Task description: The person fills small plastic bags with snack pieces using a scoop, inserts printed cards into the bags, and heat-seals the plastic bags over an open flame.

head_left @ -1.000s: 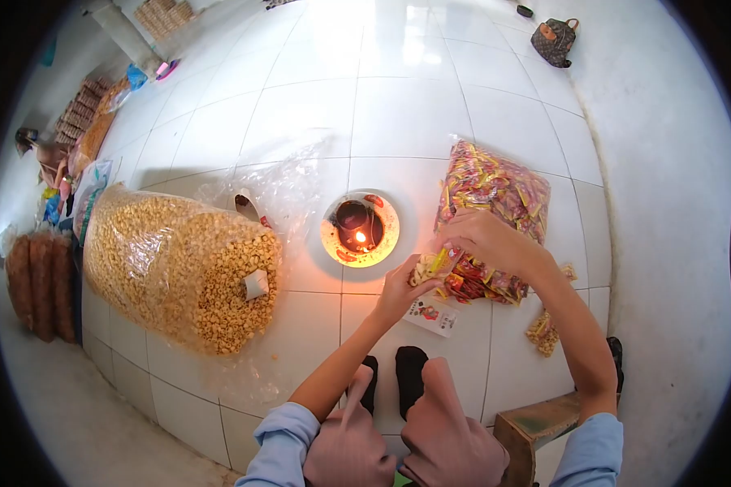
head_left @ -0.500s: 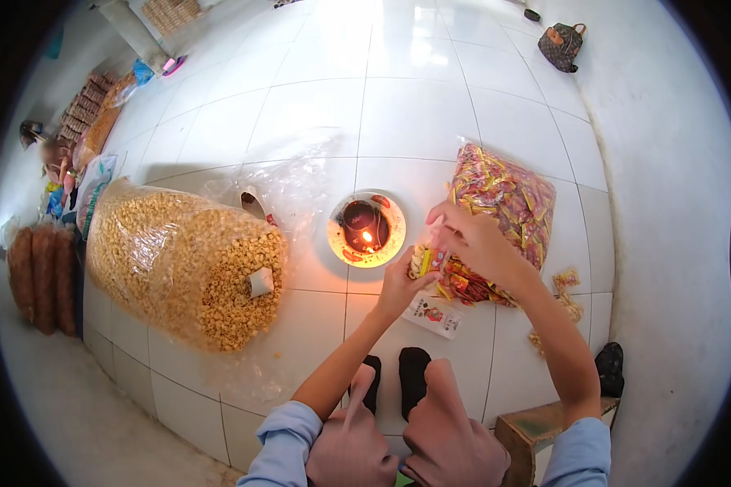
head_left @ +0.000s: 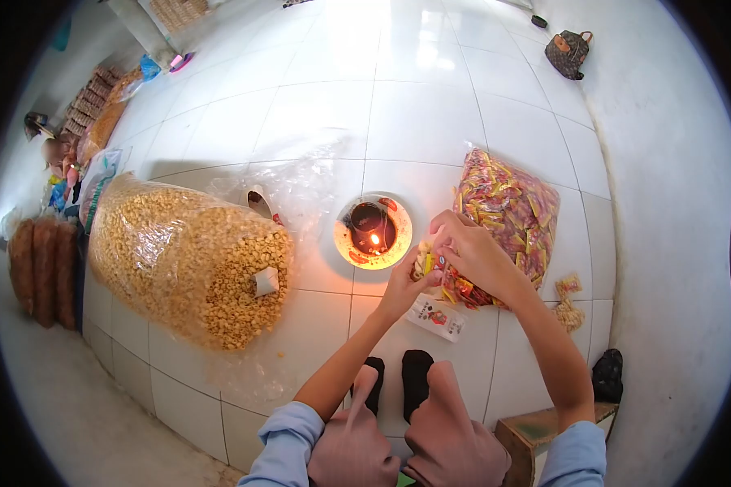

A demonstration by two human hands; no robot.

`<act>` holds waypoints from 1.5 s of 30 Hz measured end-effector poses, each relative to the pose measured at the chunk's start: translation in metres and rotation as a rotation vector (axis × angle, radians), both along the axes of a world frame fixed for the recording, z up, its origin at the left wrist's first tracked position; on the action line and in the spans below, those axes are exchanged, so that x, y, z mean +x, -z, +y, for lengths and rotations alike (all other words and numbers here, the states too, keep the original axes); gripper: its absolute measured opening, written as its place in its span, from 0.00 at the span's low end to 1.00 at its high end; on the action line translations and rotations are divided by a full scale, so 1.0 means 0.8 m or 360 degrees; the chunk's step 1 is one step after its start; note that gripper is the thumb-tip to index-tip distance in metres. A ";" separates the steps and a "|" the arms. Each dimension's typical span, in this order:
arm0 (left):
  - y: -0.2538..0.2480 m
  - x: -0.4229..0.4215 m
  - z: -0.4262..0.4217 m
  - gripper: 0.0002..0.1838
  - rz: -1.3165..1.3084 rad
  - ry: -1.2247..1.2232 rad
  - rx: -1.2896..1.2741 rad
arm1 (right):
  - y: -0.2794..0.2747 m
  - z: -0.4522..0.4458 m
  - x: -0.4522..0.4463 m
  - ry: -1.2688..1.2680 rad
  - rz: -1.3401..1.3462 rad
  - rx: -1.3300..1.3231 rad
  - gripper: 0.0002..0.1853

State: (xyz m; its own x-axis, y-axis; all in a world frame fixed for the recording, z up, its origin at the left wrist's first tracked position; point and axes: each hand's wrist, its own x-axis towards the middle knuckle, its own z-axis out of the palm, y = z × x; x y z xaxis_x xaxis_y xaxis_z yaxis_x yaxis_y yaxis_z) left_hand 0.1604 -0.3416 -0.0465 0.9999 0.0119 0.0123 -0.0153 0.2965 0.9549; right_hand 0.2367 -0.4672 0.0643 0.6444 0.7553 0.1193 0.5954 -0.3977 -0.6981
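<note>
My left hand [head_left: 408, 286] is closed around a small clear snack packet [head_left: 425, 261] with pale yellow pieces and a yellow-red label inside. My right hand [head_left: 473, 250] has its fingers pinched at the packet's upper end; they partly hide it. Just left of the packet, a small flame [head_left: 374, 239] burns in the dark middle of a patterned plate [head_left: 345, 248] on the floor. Beside my right hand lies a large clear bag of red-and-yellow sachets [head_left: 512, 203]. A stack of printed clear wrappers [head_left: 436, 317] rests below my hands.
At left lies a big open bag of yellow puffed snacks [head_left: 170, 243], a white scoop-like piece [head_left: 266, 281] on its contents. Filled packets [head_left: 569, 312] lie at right, near a wooden stool [head_left: 528, 428] and black bag [head_left: 607, 375]. A person [head_left: 55, 152] sits far left.
My right hand has come down and closer to my left, its fingers now pinched at the packet's top. The view has shifted slightly.
</note>
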 end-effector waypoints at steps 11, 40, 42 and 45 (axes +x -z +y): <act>-0.029 0.013 0.013 0.19 -0.0114 -0.0036 -0.0186 | 0.019 -0.004 -0.005 0.0635 0.0452 0.0609 0.11; -0.115 0.039 0.020 0.09 -0.0073 -0.0782 -0.0006 | 0.002 0.049 -0.020 0.0967 0.0851 0.1562 0.06; -0.116 0.039 0.019 0.09 -0.0077 -0.0784 -0.0004 | 0.000 0.049 -0.023 0.1018 0.0879 0.1646 0.06; -0.124 0.033 0.018 0.07 -0.0031 -0.0734 -0.0056 | 0.002 0.040 -0.025 0.0941 0.1010 0.1520 0.06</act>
State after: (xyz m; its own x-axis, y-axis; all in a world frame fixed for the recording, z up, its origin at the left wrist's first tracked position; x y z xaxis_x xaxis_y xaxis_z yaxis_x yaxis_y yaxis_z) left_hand 0.1871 -0.3269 0.0525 0.8897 0.4559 0.0227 -0.1710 0.2869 0.9426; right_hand 0.2165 -0.4350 0.0627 0.9924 0.1230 0.0026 -0.0378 0.3249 -0.9450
